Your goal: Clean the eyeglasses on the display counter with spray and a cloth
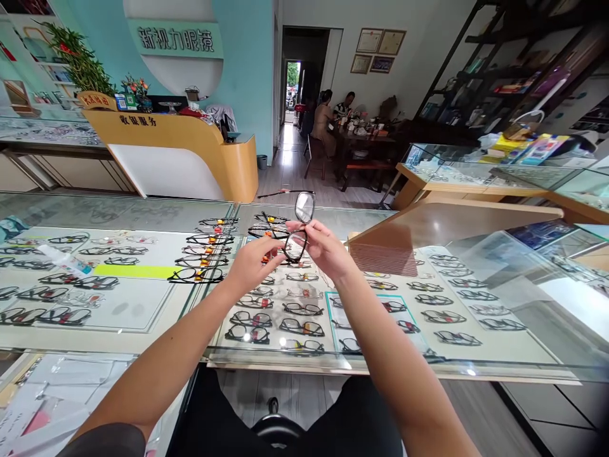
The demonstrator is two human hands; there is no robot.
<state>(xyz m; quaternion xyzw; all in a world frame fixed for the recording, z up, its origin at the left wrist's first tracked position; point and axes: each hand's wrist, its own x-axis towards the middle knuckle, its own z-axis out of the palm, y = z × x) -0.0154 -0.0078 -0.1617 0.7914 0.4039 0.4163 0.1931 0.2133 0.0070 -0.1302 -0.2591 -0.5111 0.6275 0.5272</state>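
Note:
A pair of black-rimmed eyeglasses (305,207) is held up above the glass counter, turned so that one lens sits above the other. One temple arm stretches out to the left from the upper lens. My right hand (328,249) pinches the frame near its middle, from the right side. From the left, my left hand (257,259) has its thumb and fingers closed at the lower lens's rim. Beneath both hands, rows of eyeglasses (303,309) lie inside the counter.
Several black glasses (197,274) stand in a column on the glass top, left of my hands. A white bottle (66,260) lies farther left. A brown slanted board (457,219) stands at the right. Two people (323,120) sit at a table in back.

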